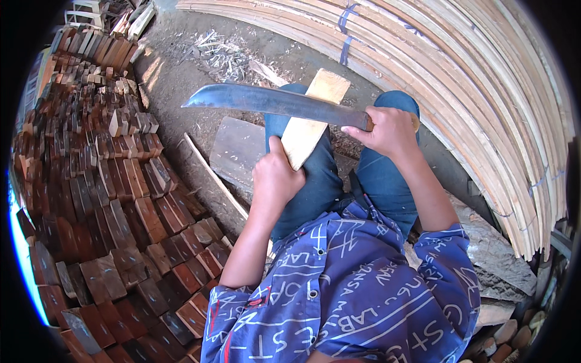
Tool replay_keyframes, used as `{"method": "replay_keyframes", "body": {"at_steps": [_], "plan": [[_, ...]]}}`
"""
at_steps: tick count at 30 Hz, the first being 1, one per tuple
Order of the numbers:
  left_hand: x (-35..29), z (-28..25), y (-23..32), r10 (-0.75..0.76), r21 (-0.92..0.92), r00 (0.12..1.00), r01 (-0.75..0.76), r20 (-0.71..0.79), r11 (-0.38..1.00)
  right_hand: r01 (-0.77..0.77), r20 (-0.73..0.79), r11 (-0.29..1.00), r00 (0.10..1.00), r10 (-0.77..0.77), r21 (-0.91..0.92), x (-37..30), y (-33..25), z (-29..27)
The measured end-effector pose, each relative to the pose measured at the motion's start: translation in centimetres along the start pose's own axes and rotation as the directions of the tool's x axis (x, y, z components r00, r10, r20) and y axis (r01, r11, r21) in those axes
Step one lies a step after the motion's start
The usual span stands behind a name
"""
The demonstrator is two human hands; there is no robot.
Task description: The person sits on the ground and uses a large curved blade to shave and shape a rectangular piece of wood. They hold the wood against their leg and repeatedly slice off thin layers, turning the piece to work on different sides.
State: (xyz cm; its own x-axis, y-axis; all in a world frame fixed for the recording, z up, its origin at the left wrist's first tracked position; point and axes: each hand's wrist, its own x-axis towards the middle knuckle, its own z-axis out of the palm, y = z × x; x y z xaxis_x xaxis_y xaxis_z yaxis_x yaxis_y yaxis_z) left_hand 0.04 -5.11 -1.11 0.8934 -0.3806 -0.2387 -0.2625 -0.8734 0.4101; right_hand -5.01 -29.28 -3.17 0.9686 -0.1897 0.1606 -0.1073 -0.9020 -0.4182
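Observation:
My left hand (276, 174) is closed round the near end of a pale, flat piece of wood (304, 138), which slants up and away over my left knee. In my right hand (392, 130) is the wooden handle of a machete (266, 100). Its long, broad steel blade points left and crosses over the wood, hiding part of it. From this view I cannot tell whether blade and wood touch. Under the wood, beside my left leg, lies a dark flat board (237, 148) on the ground.
Stacked reddish-brown wood blocks (121, 242) fill the left side. Long pale strips of wood, a bundle (466, 78) tied with blue bands, curve along the far right. Wood shavings (224, 54) litter the ground ahead. A thin stick (212, 172) lies by the blocks, and rough stone-like slabs (490, 254) are at my right.

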Motion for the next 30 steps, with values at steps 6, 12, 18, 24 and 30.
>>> {"method": "replay_keyframes", "body": {"at_steps": [6, 12, 18, 24, 30], "plan": [[0.3, 0.2, 0.2, 0.003, -0.035, 1.0, -0.003, 0.001, 0.999, -0.123, 0.032, 0.99, 0.992, 0.121, 0.075, -0.5, -1.7, 0.1], [0.1, 0.2, 0.0, 0.023, 0.035, 1.0, -0.022, -0.021, 0.999, -0.008, 0.03, 0.998, 1.0, 0.006, 0.063, -0.5, 0.0, 0.9], [0.1, -0.2, 0.5, 0.0, 0.021, 1.0, 0.0, 0.008, 1.0, 0.006, -0.036, 0.998, 0.999, -0.004, 0.065, -1.0, 0.4, 1.1], [0.2, 0.1, 0.5, 0.036, 0.04, 0.999, -0.037, 0.024, 0.999, -0.013, -0.029, 0.998, 0.999, 0.015, 0.065, -1.2, 1.2, 0.9], [0.5, 0.4, 0.8, 0.026, 0.024, 0.999, -0.027, 0.035, 0.999, -0.048, -0.012, 0.997, 0.999, 0.048, 0.061, -1.2, 0.5, 0.5]]}}
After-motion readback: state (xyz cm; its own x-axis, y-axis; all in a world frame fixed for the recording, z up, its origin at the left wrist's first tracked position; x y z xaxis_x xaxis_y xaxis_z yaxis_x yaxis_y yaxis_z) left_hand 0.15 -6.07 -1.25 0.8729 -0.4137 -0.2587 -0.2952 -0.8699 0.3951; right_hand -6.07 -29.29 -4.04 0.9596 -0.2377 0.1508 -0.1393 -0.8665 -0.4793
